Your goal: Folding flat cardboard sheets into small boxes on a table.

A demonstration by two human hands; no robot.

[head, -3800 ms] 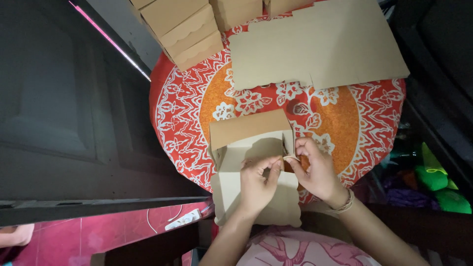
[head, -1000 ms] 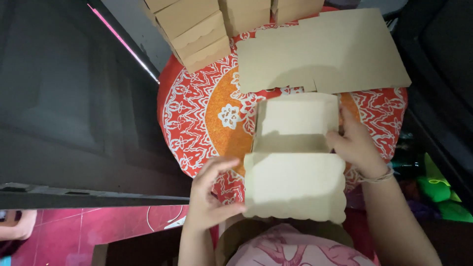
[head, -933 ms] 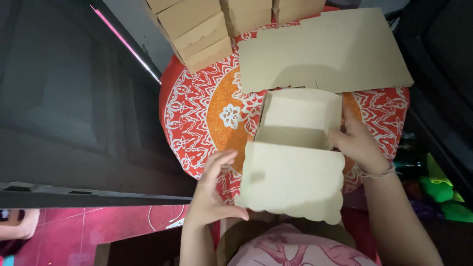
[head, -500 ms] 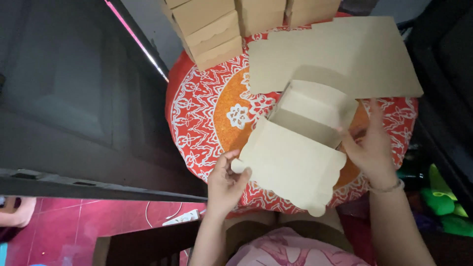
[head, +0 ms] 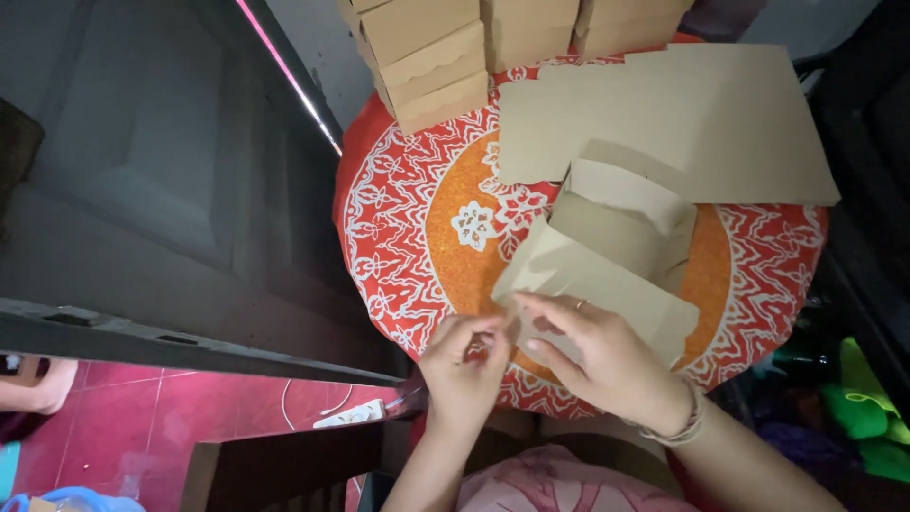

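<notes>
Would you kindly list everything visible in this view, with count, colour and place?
Half-folded box: one, tan cardboard, table middle, lid flap toward the person.
Flat box blanks: a stack, tan, far right of the table.
Finished boxes: several, tan, scalloped lids, stacked at the far edge.
Round tablecloth: one, red and orange with white pattern.
Door: one, dark, left.
Floor: pink tiles, lower left.
Left hand: pinching the lid flap's near corner.
Right hand: on the lid flap, bracelet at the wrist.

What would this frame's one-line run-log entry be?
left hand: pinching lid edge | right hand: on lid | item: half-folded tan cardboard box | surface: round red-orange patterned table | behind: flat cardboard blanks, stacked folded boxes
</notes>
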